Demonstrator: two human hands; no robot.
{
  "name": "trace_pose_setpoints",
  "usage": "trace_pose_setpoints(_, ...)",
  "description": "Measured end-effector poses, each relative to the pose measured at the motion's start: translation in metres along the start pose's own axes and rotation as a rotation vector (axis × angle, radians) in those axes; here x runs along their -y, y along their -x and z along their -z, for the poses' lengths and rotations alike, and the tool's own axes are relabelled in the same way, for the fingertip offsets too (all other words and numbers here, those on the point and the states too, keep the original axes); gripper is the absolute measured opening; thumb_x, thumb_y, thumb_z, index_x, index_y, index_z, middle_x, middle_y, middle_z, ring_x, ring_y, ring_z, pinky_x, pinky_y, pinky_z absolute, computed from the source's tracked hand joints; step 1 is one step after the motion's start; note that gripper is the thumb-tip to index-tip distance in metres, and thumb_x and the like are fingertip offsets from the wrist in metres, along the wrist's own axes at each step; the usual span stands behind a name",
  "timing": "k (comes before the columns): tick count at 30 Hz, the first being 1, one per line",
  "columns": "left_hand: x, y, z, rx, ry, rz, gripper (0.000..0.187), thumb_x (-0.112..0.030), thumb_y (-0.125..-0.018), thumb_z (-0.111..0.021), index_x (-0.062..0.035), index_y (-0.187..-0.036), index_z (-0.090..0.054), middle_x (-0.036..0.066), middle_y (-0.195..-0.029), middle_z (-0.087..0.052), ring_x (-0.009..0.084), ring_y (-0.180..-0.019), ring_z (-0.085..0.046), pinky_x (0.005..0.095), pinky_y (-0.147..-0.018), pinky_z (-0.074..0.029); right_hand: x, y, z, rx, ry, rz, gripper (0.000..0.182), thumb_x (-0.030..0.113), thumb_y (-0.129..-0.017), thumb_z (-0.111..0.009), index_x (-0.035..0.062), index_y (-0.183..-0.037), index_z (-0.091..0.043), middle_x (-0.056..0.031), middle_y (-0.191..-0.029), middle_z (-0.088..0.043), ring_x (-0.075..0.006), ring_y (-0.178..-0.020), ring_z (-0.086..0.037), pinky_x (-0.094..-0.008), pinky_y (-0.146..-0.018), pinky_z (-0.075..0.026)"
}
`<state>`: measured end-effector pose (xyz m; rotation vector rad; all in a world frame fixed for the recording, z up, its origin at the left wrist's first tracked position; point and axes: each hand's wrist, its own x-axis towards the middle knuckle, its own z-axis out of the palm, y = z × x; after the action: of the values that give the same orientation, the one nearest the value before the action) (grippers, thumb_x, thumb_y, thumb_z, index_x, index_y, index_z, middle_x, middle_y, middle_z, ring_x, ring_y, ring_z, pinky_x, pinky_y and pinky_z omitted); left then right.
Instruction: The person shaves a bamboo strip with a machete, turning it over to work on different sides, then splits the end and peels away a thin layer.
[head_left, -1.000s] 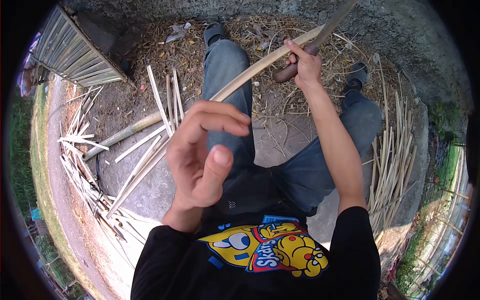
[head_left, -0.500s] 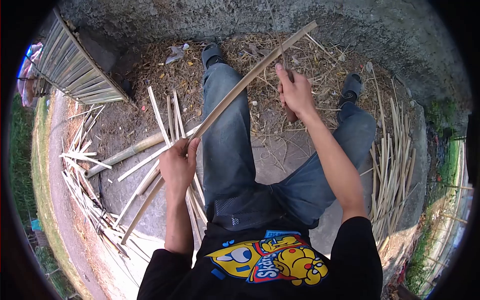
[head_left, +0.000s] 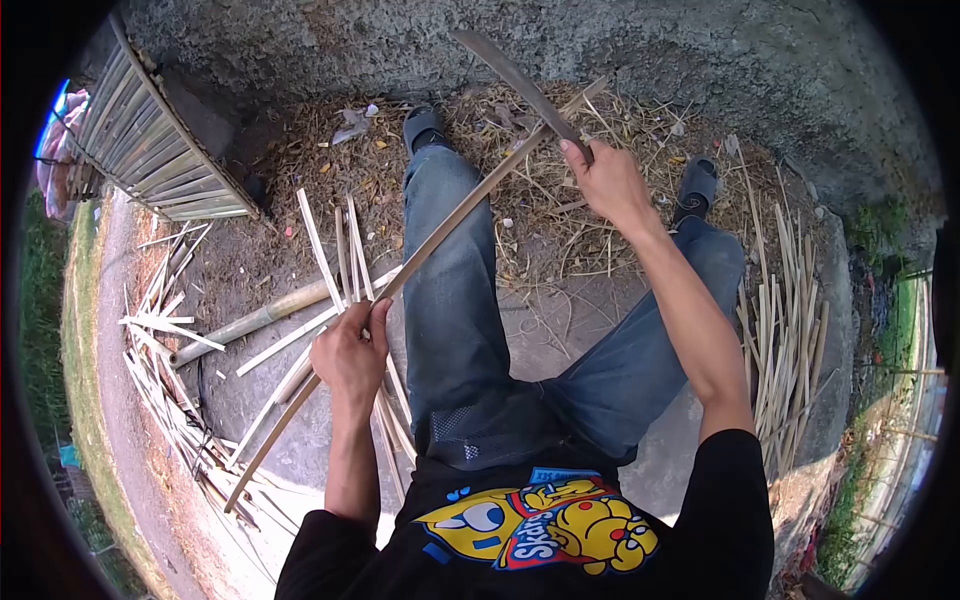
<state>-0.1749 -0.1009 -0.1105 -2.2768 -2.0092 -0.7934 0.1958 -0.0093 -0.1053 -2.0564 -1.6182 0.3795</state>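
Note:
My left hand [head_left: 350, 350] is closed around a long bamboo strip [head_left: 455, 215], which slants from the lower left up across my left leg to the upper right. In my right hand [head_left: 612, 185] is the handle of a machete [head_left: 510, 72], its long dark blade pointing to the upper left. The blade crosses over the strip near the strip's far end, just ahead of my right fingers. Most of the handle is hidden inside my right fist.
A bamboo pole [head_left: 255, 318] and split strips [head_left: 165, 390] lie on my left. More thin strips [head_left: 785, 350] are heaped on my right. Shavings [head_left: 560, 220] cover the ground between my feet, before a rough wall [head_left: 650, 50]. A bamboo panel [head_left: 165, 140] leans at upper left.
The machete blade has turned so its broad side shows, tip swung to the upper left. My right hand has shifted slightly right, and the strip's far end sits lower.

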Motion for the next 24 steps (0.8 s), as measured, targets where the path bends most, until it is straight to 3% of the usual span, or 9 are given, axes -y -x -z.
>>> trace_pose_setpoints(5, -0.011, -0.009, -0.012, -0.059, 0.004, -0.047, 0.027, -0.036, -0.089, -0.073, -0.0125, -0.075, -0.071, 0.011, -0.058, -0.061, 0.0319, -0.049, -0.06, 0.0418, -0.048, -0.043, 0.034, 0.061, -0.012, 0.158, 0.09, 0.23, 0.058, 0.06, -0.098, -0.05, 0.0025, -0.093, -0.061, -0.0189, -0.063, -0.062, -0.0427, -0.068, -0.067, -0.0529, -0.06, -0.052)
trace_pose_setpoints(7, 0.0, -0.004, -0.013, -0.06, 0.02, -0.077, 0.027, -0.033, -0.089, -0.074, -0.011, -0.074, -0.07, 0.01, -0.058, -0.06, 0.0302, -0.047, -0.058, 0.0409, -0.047, -0.041, 0.028, 0.069, -0.021, 0.057, 0.121, 0.396, 0.059, 0.061, -0.097, -0.05, 0.0025, -0.094, -0.06, -0.0191, -0.065, -0.063, -0.0432, -0.068, -0.067, -0.0543, -0.06, -0.052)
trace_pose_setpoints(12, 0.07, 0.03, 0.01, -0.025, 0.079, -0.034, 0.021, -0.024, -0.089, -0.075, -0.0061, -0.079, -0.071, 0.012, -0.055, -0.055, 0.0218, -0.042, -0.047, 0.0348, -0.045, -0.037, -0.09, -0.034, 0.026, -0.125, 0.049, -0.194, 0.071, 0.061, -0.101, -0.041, -0.0011, -0.079, -0.067, -0.022, -0.072, -0.068, -0.0423, -0.071, -0.069, -0.0504, -0.071, -0.054)
trace_pose_setpoints(14, 0.1, 0.039, 0.016, 0.082, 0.14, 0.116, 0.024, -0.022, -0.092, -0.072, -0.0028, -0.078, -0.069, 0.01, -0.052, -0.051, 0.0139, -0.043, -0.044, 0.032, -0.046, -0.035, -0.184, -0.077, 0.014, -0.252, 0.089, -0.383, 0.074, 0.058, -0.102, -0.04, -0.0059, -0.074, -0.066, -0.0226, -0.074, -0.068, -0.0397, -0.066, -0.068, -0.0488, -0.065, -0.052)
trace_pose_setpoints(16, 0.11, 0.039, 0.016, 0.048, 0.193, 0.127, 0.031, -0.022, -0.095, -0.07, -0.0003, -0.074, -0.065, 0.009, -0.05, -0.047, 0.0107, -0.044, -0.039, 0.031, -0.045, -0.033, -0.175, -0.075, 0.022, -0.304, 0.057, -0.487, 0.073, 0.057, -0.102, -0.041, -0.0062, -0.073, -0.064, -0.0203, -0.073, -0.068, -0.0358, -0.061, -0.067, -0.0467, -0.059, -0.052)
trace_pose_setpoints(18, 0.112, 0.039, 0.01, 0.05, 0.251, 0.108, 0.034, -0.022, -0.095, -0.07, 0.0006, -0.071, -0.063, 0.008, -0.048, -0.044, 0.0094, -0.045, -0.034, 0.0313, -0.044, -0.029, -0.15, -0.057, 0.027, -0.334, -0.689, -0.6, 0.067, 0.056, -0.102, -0.046, -0.0029, -0.073, -0.061, -0.012, -0.07, -0.064, -0.0226, -0.052, -0.062, -0.0386, -0.049, -0.049)
trace_pose_setpoints(19, 0.111, 0.037, 0.007, 0.075, 0.271, 0.122, 0.035, -0.022, -0.095, -0.07, 0.001, -0.071, -0.062, 0.007, -0.047, -0.042, 0.0087, -0.046, -0.033, 0.0313, -0.044, -0.028, -0.13, -0.046, 0.03, -0.321, -0.682, -0.6, 0.067, 0.056, -0.102, -0.046, -0.0029, -0.073, -0.061, -0.012, -0.07, -0.064, -0.0226, -0.052, -0.062, -0.0386, -0.049, -0.049)
trace_pose_setpoints(21, 0.094, 0.027, 0.013, 0.126, 0.29, 0.177, 0.038, -0.024, -0.095, -0.07, 0.0018, -0.069, -0.061, 0.0, -0.05, -0.035, 0.0063, -0.05, -0.029, 0.0299, -0.045, -0.022, -0.09, -0.031, 0.039, -0.328, -0.85, -0.47, 0.063, 0.056, -0.1, -0.05, -0.0005, -0.074, -0.059, -0.0053, -0.066, -0.058, -0.0122, -0.05, -0.056, -0.0302, -0.044, -0.043)
trace_pose_setpoints(24, 0.094, 0.016, 0.005, 0.132, 0.35, 0.17, 0.039, -0.026, -0.095, -0.07, 0.0016, -0.068, -0.062, -0.002, -0.05, -0.037, 0.0059, -0.05, -0.028, 0.0295, -0.046, -0.021, -0.049, -0.012, 0.039, -0.317, -0.779, -0.336, 0.061, 0.055, -0.101, -0.049, 0.0016, -0.075, -0.059, -0.0029, -0.061, -0.056, -0.012, -0.048, -0.054, -0.0307, -0.043, -0.042)
